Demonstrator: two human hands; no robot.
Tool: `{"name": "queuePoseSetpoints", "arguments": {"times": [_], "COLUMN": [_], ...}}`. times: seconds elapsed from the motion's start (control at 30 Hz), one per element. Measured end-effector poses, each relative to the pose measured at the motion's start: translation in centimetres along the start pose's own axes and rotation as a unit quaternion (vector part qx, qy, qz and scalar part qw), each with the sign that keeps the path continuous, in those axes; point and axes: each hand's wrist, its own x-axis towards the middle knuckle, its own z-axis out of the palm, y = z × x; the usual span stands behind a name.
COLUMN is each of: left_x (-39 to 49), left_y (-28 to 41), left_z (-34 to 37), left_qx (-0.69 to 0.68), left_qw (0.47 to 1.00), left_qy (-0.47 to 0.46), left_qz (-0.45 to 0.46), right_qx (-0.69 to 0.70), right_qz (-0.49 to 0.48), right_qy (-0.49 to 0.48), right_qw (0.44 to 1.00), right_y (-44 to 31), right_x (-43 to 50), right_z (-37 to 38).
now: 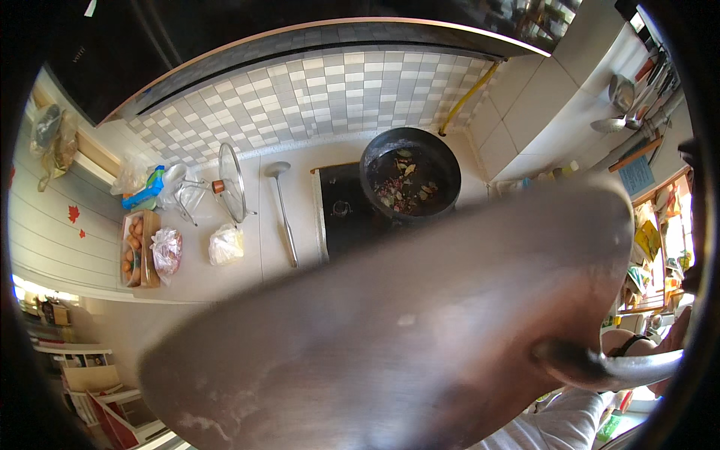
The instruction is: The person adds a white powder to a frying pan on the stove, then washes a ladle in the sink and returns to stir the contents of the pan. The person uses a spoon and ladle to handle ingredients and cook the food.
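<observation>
At the right edge, my right hand (670, 337), with a dark band at its wrist, grips the metal handle of a broad metal spatula (394, 320). Very near the camera, the blurred spatula blade fills much of the lower view and hides part of the hob. My left hand is out of view. Beyond the blade, a dark deep frying pan (413, 174) stands on a black hob (343, 211). Dried leaves and small reddish bits lie in dark liquid in the pan. Left of the hob, a metal ladle (283, 208) lies on the counter.
Left along the counter are a glass lid (235, 185) upright on a wire stand, plastic bags (226, 245), and a cardboard box (149, 247) of eggs. A range hood (315, 34) overhangs the tiled wall. Utensils (621, 93) hang at the right, near a yellow hose (469, 98).
</observation>
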Motion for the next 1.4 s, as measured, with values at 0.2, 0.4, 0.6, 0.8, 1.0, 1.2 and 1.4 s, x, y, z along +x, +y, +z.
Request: {"name": "queuePoseSetpoints", "arguments": {"times": [0.2,0.4,0.6,0.8,1.0,1.2,1.4], "left_x": [0.2,0.1,-0.4,0.0,0.0,-0.1,0.0], "left_y": [-0.7,-0.9,-1.9,-2.1,-1.9,-1.8,-1.8], "left_z": [-0.3,0.1,0.6,0.7,0.4,0.4,0.2], "left_qx": [0.007,0.006,-0.363,-0.012,-0.014,-0.014,-0.001], "left_qw": [1.000,1.000,0.915,0.999,0.998,0.998,0.999], "left_qy": [0.007,0.012,0.010,0.017,0.022,0.018,0.019], "left_qz": [-0.009,-0.017,-0.177,-0.042,-0.051,-0.054,-0.051], "right_qx": [0.008,0.031,0.082,0.118,0.155,0.111,0.050], "right_qz": [0.006,-0.007,-0.038,0.059,0.162,0.163,0.112], "right_qy": [0.004,-0.015,-0.054,-0.065,-0.081,-0.136,-0.154], "right_qw": [1.000,0.999,0.994,0.989,0.971,0.971,0.980], "right_y": [-0.1,-1.1,-3.6,-0.4,8.6,14.7,16.3], "right_x": [0.0,0.0,-0.1,-1.5,-3.5,-4.2,-4.3], "right_z": [0.0,1.0,4.5,12.0,19.2,22.5,23.2]}}
